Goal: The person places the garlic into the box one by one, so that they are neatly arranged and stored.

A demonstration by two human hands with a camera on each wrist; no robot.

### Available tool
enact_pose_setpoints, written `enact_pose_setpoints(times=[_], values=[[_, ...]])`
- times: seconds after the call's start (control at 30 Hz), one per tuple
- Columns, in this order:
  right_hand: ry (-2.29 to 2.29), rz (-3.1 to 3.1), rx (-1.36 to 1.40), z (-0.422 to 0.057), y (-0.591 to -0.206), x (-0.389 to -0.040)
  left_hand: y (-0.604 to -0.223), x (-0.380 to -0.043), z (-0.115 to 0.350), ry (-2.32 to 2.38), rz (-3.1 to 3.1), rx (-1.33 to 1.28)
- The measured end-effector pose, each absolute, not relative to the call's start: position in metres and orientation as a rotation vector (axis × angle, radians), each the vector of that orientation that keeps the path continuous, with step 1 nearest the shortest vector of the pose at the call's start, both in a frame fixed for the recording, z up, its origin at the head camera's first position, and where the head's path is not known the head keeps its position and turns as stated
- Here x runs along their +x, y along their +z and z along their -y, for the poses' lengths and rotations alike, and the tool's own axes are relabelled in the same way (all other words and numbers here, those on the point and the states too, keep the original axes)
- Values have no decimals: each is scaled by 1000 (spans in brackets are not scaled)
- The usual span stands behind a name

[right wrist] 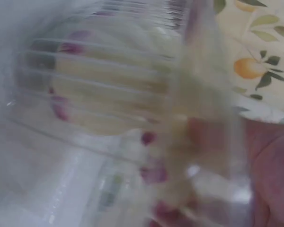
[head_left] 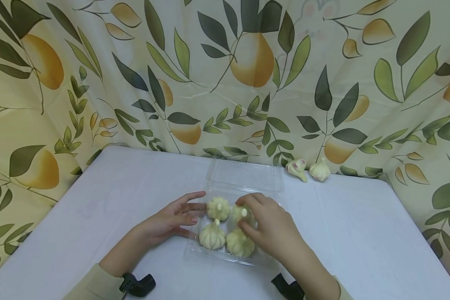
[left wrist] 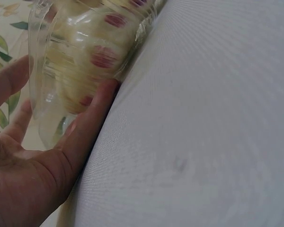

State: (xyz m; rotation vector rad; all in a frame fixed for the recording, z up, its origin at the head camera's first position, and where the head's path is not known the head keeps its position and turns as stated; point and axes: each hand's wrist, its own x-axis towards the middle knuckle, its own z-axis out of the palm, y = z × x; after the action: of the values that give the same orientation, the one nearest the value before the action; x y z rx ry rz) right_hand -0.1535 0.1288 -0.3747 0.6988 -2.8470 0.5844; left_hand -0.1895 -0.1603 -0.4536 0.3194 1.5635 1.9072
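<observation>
A clear plastic box (head_left: pixel 228 259) stands on the table with several garlic bulbs in it. My right hand (head_left: pixel 271 225) reaches in from the right, thumb and fingers around the back right garlic bulb (head_left: pixel 244 211). Spread along the box's left side is my left hand (head_left: pixel 172 221), its fingers touching the plastic. Two bulbs, one at back left (head_left: pixel 218 208) and one at front left (head_left: pixel 212 236), sit close to that hand. Another bulb (head_left: pixel 240 243) lies at front right. Through the wall, the left wrist view shows a bulb (left wrist: pixel 92 52) with purplish-red patches.
The box's clear lid (head_left: pixel 243 175) lies folded back behind it. Two more garlic bulbs, one on its side (head_left: pixel 297 169) and one upright (head_left: pixel 320 170), are at the table's back edge. A white cloth (head_left: pixel 360 233) covers the table; a fruit-patterned curtain (head_left: pixel 225 104) hangs behind.
</observation>
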Motion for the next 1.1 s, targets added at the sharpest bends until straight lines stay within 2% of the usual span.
enact_pose_setpoints(times=[0.37, 1.1], values=[[596, 2835, 638, -128, -385, -159, -454, -190, 160, 1904, -1582, 313], [666, 2932, 689, -130, -395, -167, -456, -191, 160, 1908, -1569, 331]])
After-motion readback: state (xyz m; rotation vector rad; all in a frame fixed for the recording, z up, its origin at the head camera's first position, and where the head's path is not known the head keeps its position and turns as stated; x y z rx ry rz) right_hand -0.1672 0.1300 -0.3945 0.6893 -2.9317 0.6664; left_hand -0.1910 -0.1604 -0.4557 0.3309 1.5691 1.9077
